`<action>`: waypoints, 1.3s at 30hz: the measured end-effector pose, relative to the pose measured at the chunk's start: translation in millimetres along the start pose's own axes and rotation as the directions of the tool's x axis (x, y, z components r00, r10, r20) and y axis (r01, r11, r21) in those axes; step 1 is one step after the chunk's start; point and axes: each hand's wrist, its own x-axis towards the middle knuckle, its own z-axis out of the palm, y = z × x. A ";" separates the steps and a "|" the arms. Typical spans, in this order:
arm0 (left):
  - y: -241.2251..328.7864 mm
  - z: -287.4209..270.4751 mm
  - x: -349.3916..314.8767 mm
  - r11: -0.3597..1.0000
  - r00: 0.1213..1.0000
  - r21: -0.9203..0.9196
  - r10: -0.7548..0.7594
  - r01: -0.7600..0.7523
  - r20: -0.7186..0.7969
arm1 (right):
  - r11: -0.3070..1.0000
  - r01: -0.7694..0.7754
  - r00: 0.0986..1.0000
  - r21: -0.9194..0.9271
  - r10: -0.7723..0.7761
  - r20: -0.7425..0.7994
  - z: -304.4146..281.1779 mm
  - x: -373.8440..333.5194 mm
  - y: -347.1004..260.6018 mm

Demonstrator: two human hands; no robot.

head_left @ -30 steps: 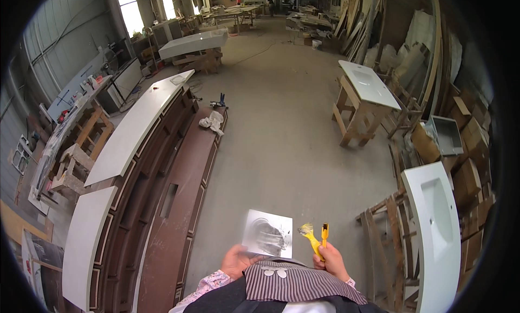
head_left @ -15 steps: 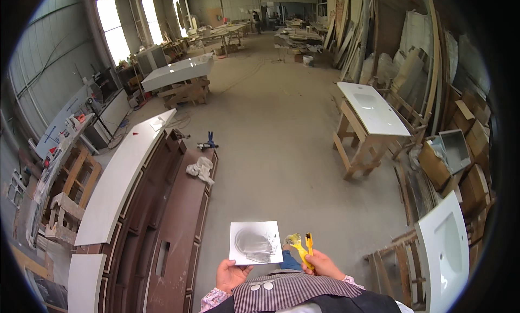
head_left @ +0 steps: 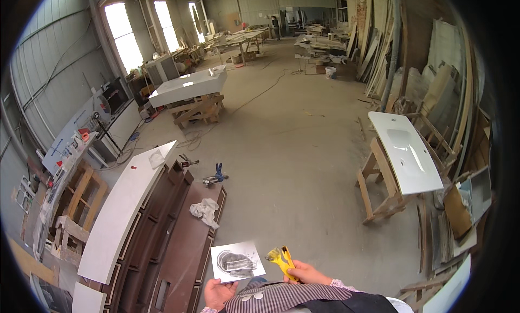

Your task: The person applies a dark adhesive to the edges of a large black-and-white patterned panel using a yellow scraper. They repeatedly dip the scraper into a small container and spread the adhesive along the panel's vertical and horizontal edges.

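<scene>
My left hand [head_left: 219,294] grips the near edge of a white square board [head_left: 238,262], its thumb on the top face. A dark grey paste is smeared over the board's middle. In my right hand [head_left: 306,273] are two yellow tools held side by side. One is a putty scraper [head_left: 278,261] with a wide, stained head. The other is a slim yellow-handled tool [head_left: 287,255] whose exact kind I cannot tell. Both tools are just right of the board, apart from it.
A long brown cabinet [head_left: 187,226] with a white top [head_left: 127,207] lies at left, bearing a crumpled cloth [head_left: 205,211] and a blue clamp [head_left: 215,175]. A white basin top [head_left: 406,153] rests on a wooden stand at right. Cables cross the floor ahead; a person [head_left: 275,28] stands far off.
I have moved forward, so the basin top at right looks nearer and another at lower right has mostly left view. The board has shifted left and tilted; both tools moved slightly left.
</scene>
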 end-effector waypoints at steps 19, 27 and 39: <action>79.2 200.7 431.4 0.981 0.950 -0.028 -0.178 0.191 0.256 | 0.995 0.094 0.956 -0.042 -0.101 -0.276 -172.1 255.6 -275.4; 97.3 283.7 577.3 0.984 0.921 0.057 -0.176 0.167 0.347 | 0.996 0.088 0.949 -0.018 -0.090 -0.304 -259.8 380.5 -360.3; 148.3 327.1 716.2 0.866 0.927 -0.335 0.365 -0.371 -0.083 | 0.963 -0.193 0.980 -0.190 0.199 0.011 -345.3 612.2 -576.5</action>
